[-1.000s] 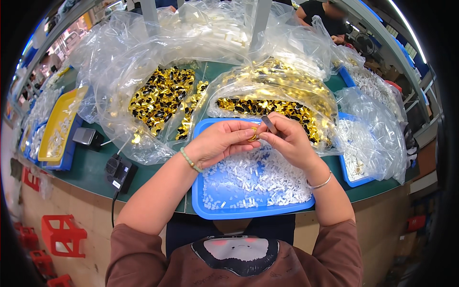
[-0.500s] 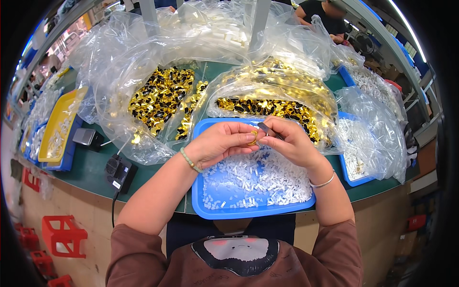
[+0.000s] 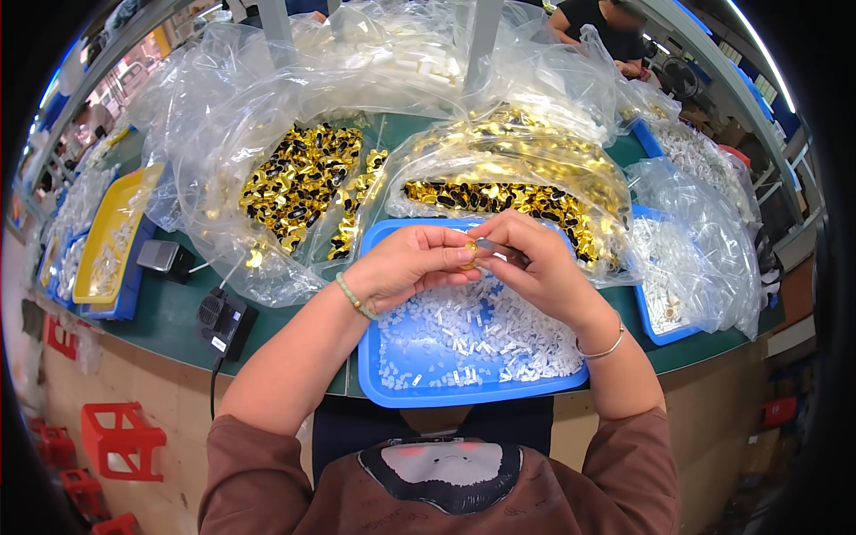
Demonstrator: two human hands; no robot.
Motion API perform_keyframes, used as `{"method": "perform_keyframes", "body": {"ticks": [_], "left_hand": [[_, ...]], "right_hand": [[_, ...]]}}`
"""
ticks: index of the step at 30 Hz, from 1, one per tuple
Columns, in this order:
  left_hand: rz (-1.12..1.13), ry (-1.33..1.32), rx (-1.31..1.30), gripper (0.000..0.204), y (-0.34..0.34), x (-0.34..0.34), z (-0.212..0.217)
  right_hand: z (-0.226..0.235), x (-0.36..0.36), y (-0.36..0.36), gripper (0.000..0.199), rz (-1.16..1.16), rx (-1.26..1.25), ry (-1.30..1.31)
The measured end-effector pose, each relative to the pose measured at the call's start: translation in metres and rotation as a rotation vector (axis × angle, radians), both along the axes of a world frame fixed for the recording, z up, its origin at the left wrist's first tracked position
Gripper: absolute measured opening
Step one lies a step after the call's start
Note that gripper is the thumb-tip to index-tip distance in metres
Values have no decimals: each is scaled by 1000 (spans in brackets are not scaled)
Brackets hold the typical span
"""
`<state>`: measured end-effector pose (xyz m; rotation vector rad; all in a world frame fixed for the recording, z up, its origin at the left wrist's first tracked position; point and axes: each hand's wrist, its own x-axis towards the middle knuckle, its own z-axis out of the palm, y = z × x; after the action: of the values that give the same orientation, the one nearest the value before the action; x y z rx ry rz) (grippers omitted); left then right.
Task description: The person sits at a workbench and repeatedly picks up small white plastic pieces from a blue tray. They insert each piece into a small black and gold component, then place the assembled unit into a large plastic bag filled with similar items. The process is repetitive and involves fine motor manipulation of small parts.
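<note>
My left hand (image 3: pixel 403 266) pinches a small shiny gold piece (image 3: pixel 470 253) between thumb and fingers. In my right hand (image 3: pixel 546 269) is a slim dark tool that looks like tweezers (image 3: pixel 510 253), its tip against the gold piece. Fingers cover much of both. Directly below, a blue tray (image 3: pixel 464 396) holds many small white plastic pieces (image 3: pixel 535 349), some of them translucent. Just beyond the tray, clear plastic bags hold heaps of gold pieces with black parts (image 3: pixel 299 183), with more gold pieces (image 3: pixel 508 201) to the right.
A small black device with a cable (image 3: pixel 225 323) and a grey box (image 3: pixel 164 256) stand left, near a yellow tray (image 3: pixel 100 290). At right, a blue bin (image 3: pixel 664 337) holds white parts under plastic. Red stools (image 3: pixel 123 441) stand on the floor. A person (image 3: pixel 602 31) sits far right.
My right hand has shifted slightly left, and the tool has swung flatter, its tip now against the gold piece. My left hand has barely moved.
</note>
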<state>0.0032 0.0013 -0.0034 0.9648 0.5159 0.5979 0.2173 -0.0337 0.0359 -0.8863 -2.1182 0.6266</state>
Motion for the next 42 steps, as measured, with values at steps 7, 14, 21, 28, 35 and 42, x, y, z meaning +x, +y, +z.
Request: {"method": "perform_keyframes", "body": {"ticks": [7, 14, 21, 28, 35, 42], "left_hand": [[299, -95, 12, 30, 7, -5, 1], [366, 1, 113, 32, 0, 3, 4], [367, 14, 155, 35, -2, 4, 5], [326, 112, 295, 34, -6, 6, 5], [297, 87, 273, 33, -4, 10, -2], [301, 180, 387, 29, -8, 10, 2]], "right_hand": [[7, 25, 14, 13, -140, -39, -122], [-16, 30, 22, 16, -104, 152, -437], [-14, 26, 22, 15, -138, 8, -317], [-4, 21, 16, 12, -182, -203, -61], [-9, 18, 16, 14, -182, -212, 43], [3, 12, 5, 14, -197, -244, 53]]}}
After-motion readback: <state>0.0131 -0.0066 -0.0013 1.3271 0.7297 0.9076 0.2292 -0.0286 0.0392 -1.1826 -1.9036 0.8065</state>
